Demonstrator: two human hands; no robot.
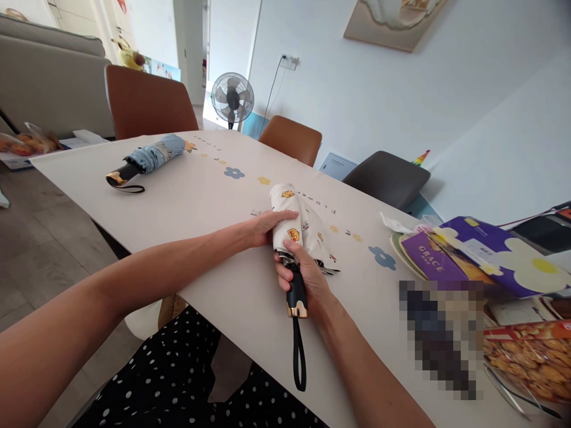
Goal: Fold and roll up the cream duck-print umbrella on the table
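Note:
A white folding umbrella (pixel 289 223) with small yellow cartoon prints is held over the table, its canopy gathered and partly wrapped, with a loose flap hanging to the right. My right hand (pixel 307 270) is closed round the top of its black and gold handle, thumb pressed on the canopy's lower edge. My left hand (pixel 270 227) grips the canopy from the left, thumb laid across the fabric; its other fingers are mostly hidden. A black wrist strap dangles from the handle. Farther left lies a blue folding umbrella (pixel 156 154), rolled up, with a black and gold handle.
The white table (pixel 214 220) has printed flowers. Along its right side are a purple box (pixel 446 255), a packet of nuts or snacks (pixel 530 356) and a blurred-out patch. Brown chairs (pixel 289 139) and a dark grey chair (pixel 386 178) line the far side. A fan (pixel 232 98) stands behind.

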